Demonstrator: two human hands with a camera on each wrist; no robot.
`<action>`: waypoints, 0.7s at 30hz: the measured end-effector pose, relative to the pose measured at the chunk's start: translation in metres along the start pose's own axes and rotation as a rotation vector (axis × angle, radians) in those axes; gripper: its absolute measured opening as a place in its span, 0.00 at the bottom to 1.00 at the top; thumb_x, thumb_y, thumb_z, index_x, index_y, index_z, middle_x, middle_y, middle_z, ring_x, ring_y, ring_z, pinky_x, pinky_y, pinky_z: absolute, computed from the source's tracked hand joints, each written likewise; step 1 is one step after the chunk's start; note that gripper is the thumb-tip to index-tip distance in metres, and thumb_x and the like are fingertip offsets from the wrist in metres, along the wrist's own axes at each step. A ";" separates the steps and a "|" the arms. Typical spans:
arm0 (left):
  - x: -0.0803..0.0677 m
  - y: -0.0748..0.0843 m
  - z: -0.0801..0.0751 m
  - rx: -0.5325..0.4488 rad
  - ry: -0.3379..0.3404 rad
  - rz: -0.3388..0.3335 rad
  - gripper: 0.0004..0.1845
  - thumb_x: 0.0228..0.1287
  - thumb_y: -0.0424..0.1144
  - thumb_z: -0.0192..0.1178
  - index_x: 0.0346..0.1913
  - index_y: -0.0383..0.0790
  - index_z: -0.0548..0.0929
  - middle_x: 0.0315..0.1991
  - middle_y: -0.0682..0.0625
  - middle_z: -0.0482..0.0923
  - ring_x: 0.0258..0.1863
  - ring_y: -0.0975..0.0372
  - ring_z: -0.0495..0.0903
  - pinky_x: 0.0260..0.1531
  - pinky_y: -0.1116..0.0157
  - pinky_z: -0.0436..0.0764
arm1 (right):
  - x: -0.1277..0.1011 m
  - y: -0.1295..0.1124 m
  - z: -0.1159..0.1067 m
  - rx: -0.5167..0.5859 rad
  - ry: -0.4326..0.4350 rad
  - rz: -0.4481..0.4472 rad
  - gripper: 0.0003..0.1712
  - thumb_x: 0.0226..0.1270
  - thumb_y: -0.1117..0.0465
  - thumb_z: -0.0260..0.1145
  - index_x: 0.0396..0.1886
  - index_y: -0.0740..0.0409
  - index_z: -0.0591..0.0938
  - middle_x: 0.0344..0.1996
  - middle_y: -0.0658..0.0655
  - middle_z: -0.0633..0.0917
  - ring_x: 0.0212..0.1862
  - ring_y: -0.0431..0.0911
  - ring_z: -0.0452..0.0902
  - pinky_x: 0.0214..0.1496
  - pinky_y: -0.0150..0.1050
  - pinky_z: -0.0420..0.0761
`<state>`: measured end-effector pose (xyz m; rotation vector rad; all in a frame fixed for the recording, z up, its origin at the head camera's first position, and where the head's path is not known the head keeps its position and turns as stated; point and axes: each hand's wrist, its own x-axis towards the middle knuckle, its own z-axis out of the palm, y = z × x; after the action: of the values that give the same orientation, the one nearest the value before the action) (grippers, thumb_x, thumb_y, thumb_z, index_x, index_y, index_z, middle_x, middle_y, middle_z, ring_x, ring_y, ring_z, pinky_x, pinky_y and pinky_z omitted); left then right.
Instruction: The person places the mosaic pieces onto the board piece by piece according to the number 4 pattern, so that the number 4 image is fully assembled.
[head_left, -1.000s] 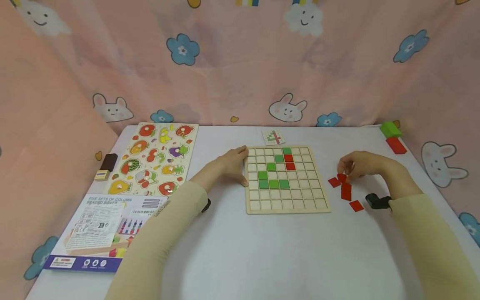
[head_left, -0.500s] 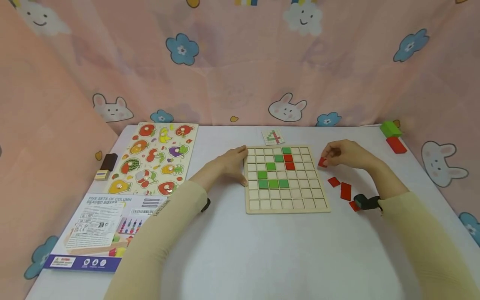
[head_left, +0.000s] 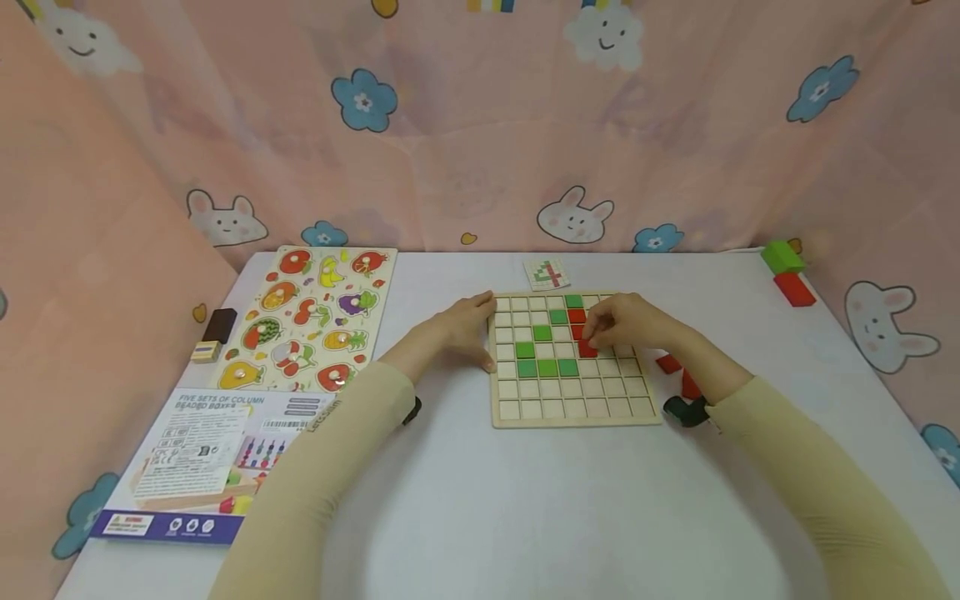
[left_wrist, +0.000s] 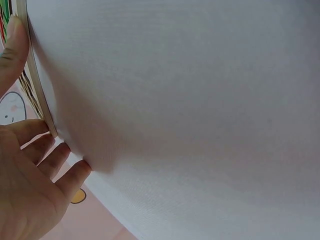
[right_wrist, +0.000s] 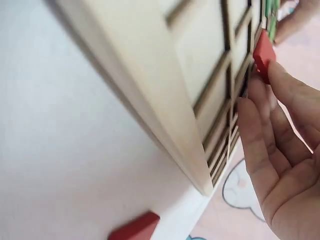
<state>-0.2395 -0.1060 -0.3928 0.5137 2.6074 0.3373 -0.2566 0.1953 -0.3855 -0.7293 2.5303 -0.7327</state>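
Note:
A wooden grid board [head_left: 551,408] lies mid-table with green tiles [head_left: 547,367] in several cells and red tiles [head_left: 576,316] below the topmost green one. My left hand [head_left: 465,329] rests against the board's left edge; in the left wrist view its thumb [left_wrist: 14,47] lies along the side and the fingers spread past the corner. Over the board, my right hand [head_left: 630,321] pinches a red square tile [right_wrist: 264,52] between thumb and fingers, right at the cell under the other red ones. Part of the board's right side is hidden behind this hand.
Loose red tiles [head_left: 669,363] lie right of the board, partly covered by the right arm. A small pattern card [head_left: 547,274] sits behind it. At left are a fruit puzzle board [head_left: 311,312] and a box [head_left: 195,450]; green [head_left: 782,257] and red blocks [head_left: 795,289] stand far right.
My right hand has picked up a red tile from the loose ones and carried it left onto the board. The left hand stays at the board's left edge.

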 end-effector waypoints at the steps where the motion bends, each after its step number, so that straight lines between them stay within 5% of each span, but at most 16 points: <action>1: 0.000 0.000 0.000 0.002 0.000 -0.001 0.63 0.46 0.56 0.77 0.79 0.43 0.49 0.83 0.48 0.37 0.81 0.47 0.46 0.75 0.42 0.60 | 0.001 0.000 0.001 -0.011 0.002 -0.004 0.03 0.61 0.64 0.71 0.34 0.54 0.87 0.30 0.51 0.88 0.34 0.43 0.78 0.40 0.33 0.78; 13: -0.001 0.004 -0.003 0.031 -0.003 -0.027 0.61 0.45 0.56 0.77 0.79 0.44 0.52 0.82 0.48 0.40 0.81 0.47 0.48 0.73 0.39 0.62 | -0.005 0.002 0.001 -0.082 0.031 -0.007 0.06 0.60 0.63 0.72 0.37 0.51 0.88 0.33 0.50 0.86 0.38 0.44 0.76 0.41 0.35 0.77; 21: -0.001 0.004 -0.003 0.034 0.004 -0.023 0.60 0.45 0.56 0.77 0.79 0.45 0.53 0.82 0.48 0.40 0.80 0.47 0.49 0.71 0.35 0.62 | -0.038 0.040 -0.022 -0.057 0.032 0.088 0.04 0.63 0.61 0.69 0.37 0.50 0.87 0.32 0.52 0.84 0.39 0.46 0.74 0.41 0.35 0.76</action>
<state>-0.2387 -0.1031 -0.3888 0.4945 2.6247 0.2867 -0.2530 0.2544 -0.3827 -0.6248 2.6040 -0.6497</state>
